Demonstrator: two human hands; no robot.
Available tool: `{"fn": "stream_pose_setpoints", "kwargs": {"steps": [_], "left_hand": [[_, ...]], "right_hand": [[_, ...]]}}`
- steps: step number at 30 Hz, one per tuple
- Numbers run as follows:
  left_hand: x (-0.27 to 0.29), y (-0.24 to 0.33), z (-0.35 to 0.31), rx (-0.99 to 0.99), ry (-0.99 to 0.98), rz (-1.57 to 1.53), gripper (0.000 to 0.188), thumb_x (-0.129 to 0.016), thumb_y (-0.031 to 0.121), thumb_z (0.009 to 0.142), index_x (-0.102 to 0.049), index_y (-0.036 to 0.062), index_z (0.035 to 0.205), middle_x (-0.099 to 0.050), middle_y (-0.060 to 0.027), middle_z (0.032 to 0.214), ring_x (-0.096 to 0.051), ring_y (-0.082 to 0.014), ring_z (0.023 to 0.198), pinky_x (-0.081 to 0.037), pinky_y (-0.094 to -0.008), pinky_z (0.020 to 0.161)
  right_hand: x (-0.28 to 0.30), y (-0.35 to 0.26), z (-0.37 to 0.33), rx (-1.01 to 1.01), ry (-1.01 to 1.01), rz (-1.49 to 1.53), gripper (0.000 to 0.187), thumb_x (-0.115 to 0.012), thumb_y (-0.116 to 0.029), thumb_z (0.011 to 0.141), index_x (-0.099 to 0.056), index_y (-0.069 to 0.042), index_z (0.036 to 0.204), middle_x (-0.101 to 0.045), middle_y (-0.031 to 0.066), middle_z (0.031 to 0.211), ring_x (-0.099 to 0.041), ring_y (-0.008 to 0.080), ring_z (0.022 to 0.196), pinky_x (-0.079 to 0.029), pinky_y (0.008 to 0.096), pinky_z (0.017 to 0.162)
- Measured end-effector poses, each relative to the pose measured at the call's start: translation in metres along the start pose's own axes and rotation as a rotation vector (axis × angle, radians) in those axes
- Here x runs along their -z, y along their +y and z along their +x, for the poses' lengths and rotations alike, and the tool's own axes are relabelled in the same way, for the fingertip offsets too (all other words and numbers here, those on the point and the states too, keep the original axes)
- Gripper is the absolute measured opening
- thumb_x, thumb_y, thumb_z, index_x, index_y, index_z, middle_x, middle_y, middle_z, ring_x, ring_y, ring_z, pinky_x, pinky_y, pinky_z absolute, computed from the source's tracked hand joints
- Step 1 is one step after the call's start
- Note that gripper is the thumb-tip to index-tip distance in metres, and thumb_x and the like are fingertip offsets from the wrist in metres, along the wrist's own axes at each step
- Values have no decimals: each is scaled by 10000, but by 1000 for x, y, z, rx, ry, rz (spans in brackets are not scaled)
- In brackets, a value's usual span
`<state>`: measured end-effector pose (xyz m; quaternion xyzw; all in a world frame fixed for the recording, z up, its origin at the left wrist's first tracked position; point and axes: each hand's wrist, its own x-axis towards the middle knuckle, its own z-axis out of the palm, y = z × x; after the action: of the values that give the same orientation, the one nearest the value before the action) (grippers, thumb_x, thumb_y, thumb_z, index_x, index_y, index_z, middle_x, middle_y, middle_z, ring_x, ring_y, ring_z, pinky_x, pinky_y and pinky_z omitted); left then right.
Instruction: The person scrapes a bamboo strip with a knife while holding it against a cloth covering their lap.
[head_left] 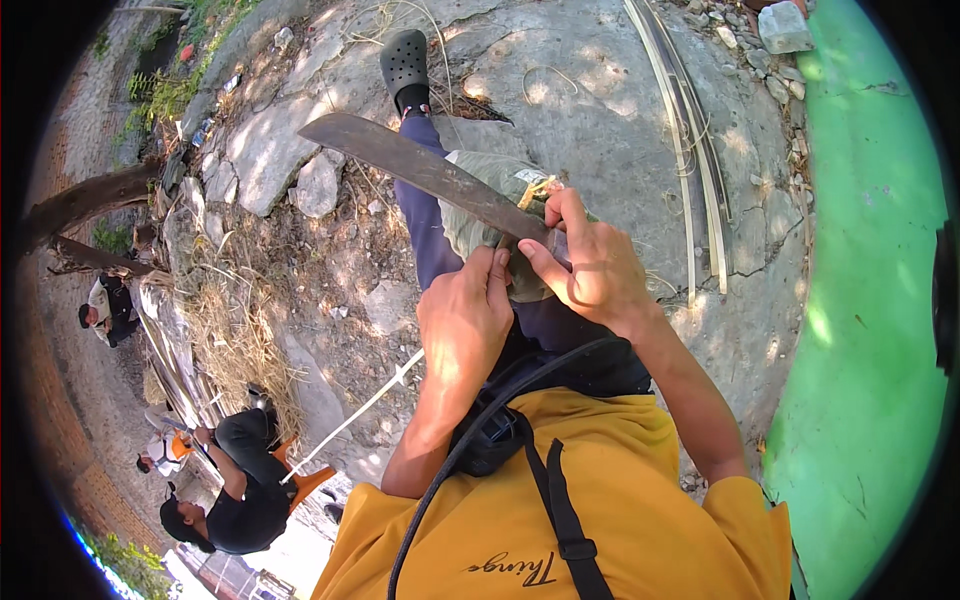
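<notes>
My right hand [600, 270] is closed around the handle end of a machete [420, 172], its thumb pressed near the base of the blade. The broad dark blade points up and left across my lap. Just below the blade, my left hand [462, 315] is closed on a thin pale strip, apparently bamboo [370, 405], whose long tail slants down to the left. Both hands meet over a grey-green cloth [470, 225] draped on my leg. Curled yellowish shavings [537, 190] sit by the blade next to my right fingers. The handle is mostly hidden by my fingers.
Long pale strips [690, 150] lie on cracked concrete at the right, beside a green surface [870, 300]. At lower left a person in black [250, 490] sits on an orange stool [312, 485]. Dry straw [240, 350], stone slabs [318, 185] and a log [90, 200] are left.
</notes>
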<state>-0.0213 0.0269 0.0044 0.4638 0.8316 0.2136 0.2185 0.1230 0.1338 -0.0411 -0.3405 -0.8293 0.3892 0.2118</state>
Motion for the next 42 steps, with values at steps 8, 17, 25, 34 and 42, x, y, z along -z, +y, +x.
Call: {"fn": "stream_pose_setpoints", "kwargs": {"steps": [8,17,25,34,42], "left_hand": [[3,0,-6,-82,26,15,237,-607,239,1061,-619,70,896,-660,-213,678,-663,-466,661,-486,-565,583],[10,-2,-19,-109,64,54,223,-630,203,1051,-605,71,873,-630,-204,637,-638,-448,601,-455,-550,539],[14,-6,-2,-6,7,-132,289,-601,191,1062,-657,6,848,-649,-227,687,-650,-439,637,-483,-496,597],[0,-3,0,-62,36,-90,241,-622,190,1044,-654,32,864,-641,-261,671,-646,-492,654,-496,-565,599],[3,-4,1,-55,21,-37,263,-624,163,1045,-656,-10,848,-627,-225,671,-610,-420,574,-450,-470,556]], "right_hand": [[-1,3,0,-17,3,25,450,-730,-385,987,-467,-69,1170,-664,135,741,-692,393,600,-543,497,550],[-2,5,4,-106,-18,26,448,-715,-361,1000,-442,-70,1202,-660,149,734,-675,427,615,-517,526,572],[-13,4,-13,-68,107,151,446,-720,-344,994,-416,-56,1149,-607,147,744,-674,408,636,-483,485,560],[1,0,-5,-13,-44,-7,441,-709,-390,985,-437,-76,1134,-621,158,685,-663,416,594,-504,504,558],[-1,-5,-4,-80,-51,36,444,-686,-408,990,-435,-76,1144,-628,175,669,-681,430,623,-519,524,574]]}}
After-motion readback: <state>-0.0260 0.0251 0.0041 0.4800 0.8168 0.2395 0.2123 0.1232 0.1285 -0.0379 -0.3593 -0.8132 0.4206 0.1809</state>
